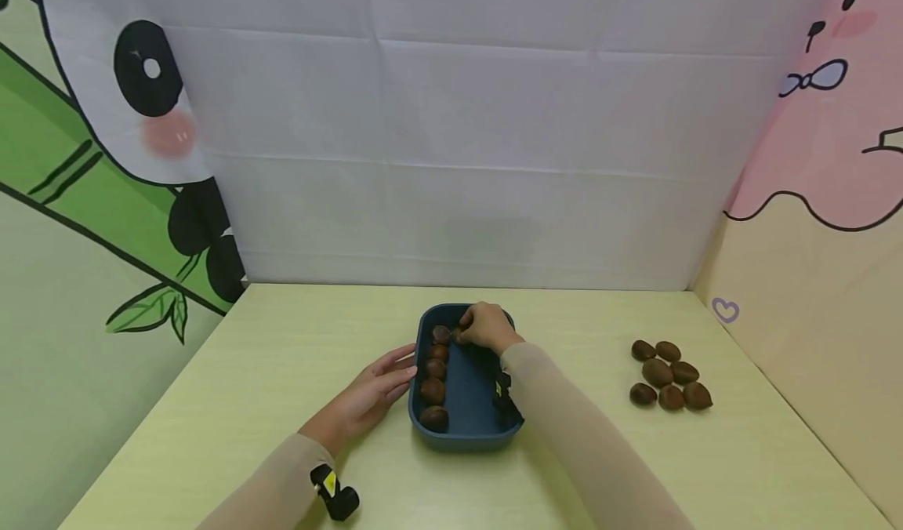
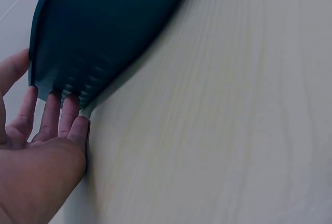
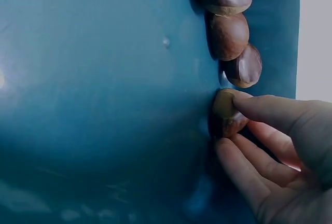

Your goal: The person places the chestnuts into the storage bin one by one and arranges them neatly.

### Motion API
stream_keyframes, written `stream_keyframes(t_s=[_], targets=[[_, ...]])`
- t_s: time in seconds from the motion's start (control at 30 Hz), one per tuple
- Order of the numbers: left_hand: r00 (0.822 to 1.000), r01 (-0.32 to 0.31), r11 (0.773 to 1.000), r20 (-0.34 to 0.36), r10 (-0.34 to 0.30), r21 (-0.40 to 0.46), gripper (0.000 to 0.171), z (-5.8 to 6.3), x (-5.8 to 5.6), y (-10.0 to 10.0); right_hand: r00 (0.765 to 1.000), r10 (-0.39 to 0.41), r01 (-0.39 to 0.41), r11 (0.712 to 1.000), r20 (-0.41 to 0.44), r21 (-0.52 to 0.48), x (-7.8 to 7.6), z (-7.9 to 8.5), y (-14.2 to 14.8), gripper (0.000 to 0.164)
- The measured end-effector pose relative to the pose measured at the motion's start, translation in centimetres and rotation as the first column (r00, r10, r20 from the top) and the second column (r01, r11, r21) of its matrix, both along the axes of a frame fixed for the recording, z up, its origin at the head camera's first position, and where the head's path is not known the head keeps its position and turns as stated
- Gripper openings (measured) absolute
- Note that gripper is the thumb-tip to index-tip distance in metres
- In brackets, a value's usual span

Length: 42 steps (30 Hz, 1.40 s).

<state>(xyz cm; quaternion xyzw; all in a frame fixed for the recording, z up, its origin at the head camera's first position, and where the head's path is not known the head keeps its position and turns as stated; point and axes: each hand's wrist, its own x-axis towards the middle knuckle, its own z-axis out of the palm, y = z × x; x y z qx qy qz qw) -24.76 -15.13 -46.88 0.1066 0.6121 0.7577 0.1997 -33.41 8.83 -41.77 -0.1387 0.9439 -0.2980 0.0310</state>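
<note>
Left hand (image 1: 370, 393), fingers extended, touches tray (image 1: 466, 442); right hand (image 1: 488, 327) pinches nut (image 3: 226, 114) inside, five nuts (image 1: 433, 390) lining its left edge, seven nuts (image 1: 658, 372) outstanding toward table (image 1: 748, 436) right edge.

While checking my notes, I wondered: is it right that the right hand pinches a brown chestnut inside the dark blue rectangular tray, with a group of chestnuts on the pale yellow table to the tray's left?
Not quite: the head view shows the group of chestnuts on the table to the right of the tray, not the left. The right hand does pinch a chestnut inside it.
</note>
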Motion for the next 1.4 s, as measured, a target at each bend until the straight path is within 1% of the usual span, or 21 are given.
stream_keyframes(t_s=[0.1, 0.23, 0.37, 0.47, 0.6, 0.83, 1.0, 1.1, 1.27, 1.4], targets=[[1.0, -0.003, 1.0, 0.001, 0.003, -0.002, 0.064, 0.0, 0.0, 0.0, 1.0, -0.001, 0.001, 1.0, 0.007, 0.016, 0.4, 0.6, 0.0, 0.028], [1.0, -0.018, 1.0, 0.015, 0.018, -0.003, 0.062, -0.1, 0.0, 0.0, 1.0, 0.024, -0.025, 0.999, 0.018, 0.045, 0.7, 1.7, 0.1, 0.03], [0.999, -0.023, 1.0, 0.025, 0.023, 0.004, 0.061, -0.1, -0.1, 0.0, 0.997, 0.077, -0.077, 0.995, 0.004, 0.058, 1.2, 2.9, 0.4, 0.03], [1.0, -0.016, 1.0, 0.019, 0.016, 0.004, 0.062, -0.1, 0.0, 0.0, 0.992, 0.122, -0.12, 0.991, -0.028, 0.06, 1.7, 3.6, 0.9, 0.028], [1.0, -0.015, 1.0, 0.016, 0.015, 0.0, 0.063, -0.1, 0.0, 0.0, 0.986, 0.159, -0.155, 0.986, -0.05, 0.064, 2.4, 4.4, 1.8, 0.028], [1.0, -0.02, 1.0, 0.017, 0.02, 0.003, 0.062, -0.2, 0.0, 0.0, 0.979, 0.179, -0.172, 0.982, -0.099, 0.08, 4.1, 5.5, 4.8, 0.027], [1.0, -0.024, 1.0, 0.02, 0.024, 0.004, 0.061, -0.2, 0.0, 0.0, 0.98, 0.157, -0.147, 0.985, -0.121, 0.085, 5.3, 5.2, 8.5, 0.026], [0.999, -0.024, 1.0, 0.023, 0.024, 0.0, 0.061, -0.2, 0.1, -0.1, 0.984, 0.136, -0.127, 0.989, -0.112, 0.077, 6.0, 4.5, 11.3, 0.024], [0.999, -0.032, 0.999, 0.022, 0.032, -0.001, 0.061, -0.1, 0.1, 0.0, 0.992, 0.101, -0.093, 0.991, -0.08, 0.095, 7.2, 3.2, 15.8, 0.025], [0.999, -0.032, 0.999, 0.027, 0.032, 0.005, 0.061, 0.0, 0.1, 0.0, 0.997, 0.063, -0.057, 0.992, -0.052, 0.112, 8.7, 2.1, 19.2, 0.027]])
